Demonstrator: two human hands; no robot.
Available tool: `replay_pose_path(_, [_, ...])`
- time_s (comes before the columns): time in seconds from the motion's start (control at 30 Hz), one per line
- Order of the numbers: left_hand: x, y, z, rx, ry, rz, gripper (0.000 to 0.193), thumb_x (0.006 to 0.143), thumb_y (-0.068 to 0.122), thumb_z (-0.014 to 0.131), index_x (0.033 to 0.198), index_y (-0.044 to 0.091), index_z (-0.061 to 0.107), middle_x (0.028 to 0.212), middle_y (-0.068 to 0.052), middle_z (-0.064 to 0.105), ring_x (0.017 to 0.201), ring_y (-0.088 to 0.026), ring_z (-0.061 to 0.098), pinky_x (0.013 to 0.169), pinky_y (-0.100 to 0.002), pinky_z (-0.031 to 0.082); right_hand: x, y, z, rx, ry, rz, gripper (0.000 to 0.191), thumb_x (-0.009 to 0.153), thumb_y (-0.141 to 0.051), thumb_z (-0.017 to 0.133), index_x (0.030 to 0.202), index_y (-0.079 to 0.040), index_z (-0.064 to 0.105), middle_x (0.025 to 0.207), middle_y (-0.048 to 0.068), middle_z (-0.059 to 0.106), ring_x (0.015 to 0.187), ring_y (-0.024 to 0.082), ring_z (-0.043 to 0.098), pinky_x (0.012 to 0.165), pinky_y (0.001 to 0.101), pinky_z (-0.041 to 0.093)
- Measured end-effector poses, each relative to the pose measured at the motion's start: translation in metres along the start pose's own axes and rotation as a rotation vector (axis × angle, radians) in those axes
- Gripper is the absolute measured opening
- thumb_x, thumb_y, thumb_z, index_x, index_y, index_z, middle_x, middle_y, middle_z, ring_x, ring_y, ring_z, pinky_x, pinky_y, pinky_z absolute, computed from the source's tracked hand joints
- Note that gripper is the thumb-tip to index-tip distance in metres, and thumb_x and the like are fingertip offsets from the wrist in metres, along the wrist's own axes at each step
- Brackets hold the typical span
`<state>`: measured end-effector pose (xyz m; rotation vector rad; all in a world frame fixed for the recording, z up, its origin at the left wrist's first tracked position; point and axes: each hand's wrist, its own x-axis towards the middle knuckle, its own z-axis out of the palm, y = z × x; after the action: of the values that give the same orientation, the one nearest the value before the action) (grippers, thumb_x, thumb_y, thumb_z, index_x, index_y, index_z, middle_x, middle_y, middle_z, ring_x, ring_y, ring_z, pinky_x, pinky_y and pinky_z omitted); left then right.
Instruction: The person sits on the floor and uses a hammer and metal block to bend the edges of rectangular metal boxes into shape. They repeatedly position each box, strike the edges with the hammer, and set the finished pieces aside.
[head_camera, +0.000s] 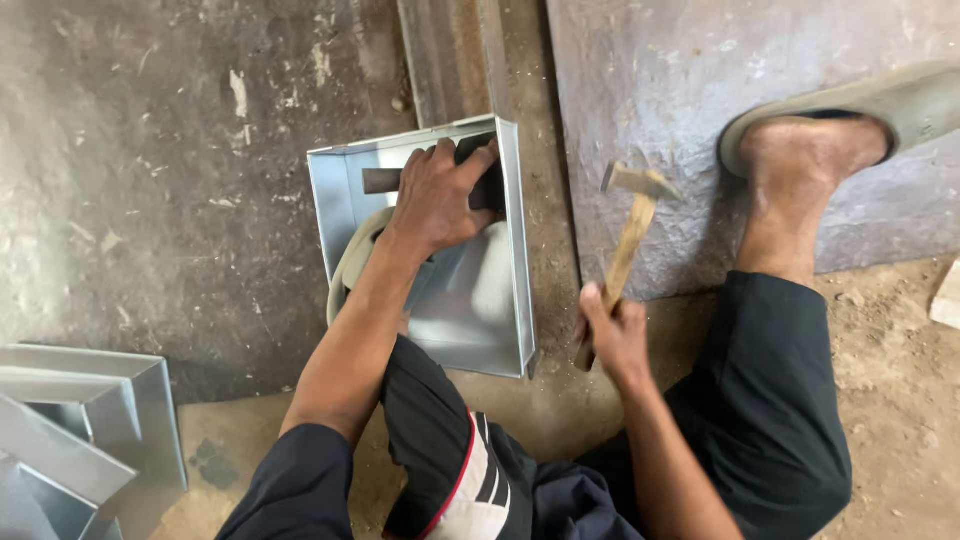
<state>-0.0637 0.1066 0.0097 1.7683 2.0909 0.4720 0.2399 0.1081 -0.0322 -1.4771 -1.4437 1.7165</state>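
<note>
The left hand (437, 195) presses a dark metal bar (385, 180) against the inner wall of a sheet-metal tray (480, 320), fingers curled tight over the bar. The tray lies open side up on the ground, its right flange just beside that grip. To the right of the tray, the right hand (612, 335) is wrapped firmly around the wooden handle of a hammer (632, 225), whose steel head is raised above a grey metal sheet (700, 60). Well away to the left, more folded trays (90, 420) are stacked.
</note>
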Motion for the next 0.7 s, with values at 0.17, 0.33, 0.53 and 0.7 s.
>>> replay_pose_path(0.17, [-0.003,0.004,0.003,-0.022,-0.017,-0.058,0.082,0.064,0.032,0.093,0.139,0.017,0.063,0.1,-0.025,0.06,0.092,-0.043,0.061,0.087,-0.052,0.046,0.083,-0.05,-0.022,-0.436,0.057,-0.191,0.038,0.099,-0.008,0.062,0.137,-0.004,0.06,0.082,0.01,0.068,0.06,0.014,0.062,0.05,0.0316,0.05])
replay_pose_path(0.33, [0.001,0.004,0.001,-0.021,0.055,-0.006,0.085,0.058,0.033,0.094,0.135,0.014,0.063,0.102,-0.025,0.059,0.094,-0.044,0.06,0.088,-0.052,0.045,0.173,-0.141,-0.036,-0.679,-0.371,0.141,0.058,0.095,-0.013,0.065,0.149,-0.028,0.054,0.103,0.004,0.074,0.073,0.017,0.063,0.072,0.0333,0.057])
replay_pose_path(0.53, [0.002,0.005,0.007,-0.024,-0.035,-0.098,0.08,0.063,0.025,0.091,0.138,0.017,0.064,0.103,-0.02,0.06,0.096,-0.041,0.06,0.088,-0.05,0.045,0.207,-0.172,-0.007,-0.334,-0.264,0.039,0.043,0.1,-0.011,0.064,0.142,-0.016,0.067,0.117,0.01,0.074,0.081,0.013,0.067,0.068,0.0329,0.056])
replay_pose_path(0.7, [0.001,0.005,0.009,-0.014,0.04,-0.035,0.085,0.059,0.03,0.094,0.137,0.015,0.063,0.107,-0.022,0.058,0.098,-0.042,0.058,0.089,-0.051,0.044,0.193,-0.155,-0.011,-0.516,-0.33,-0.013,0.056,0.098,-0.008,0.062,0.151,-0.02,0.048,0.133,0.007,0.068,0.082,0.016,0.07,0.07,0.0362,0.06])
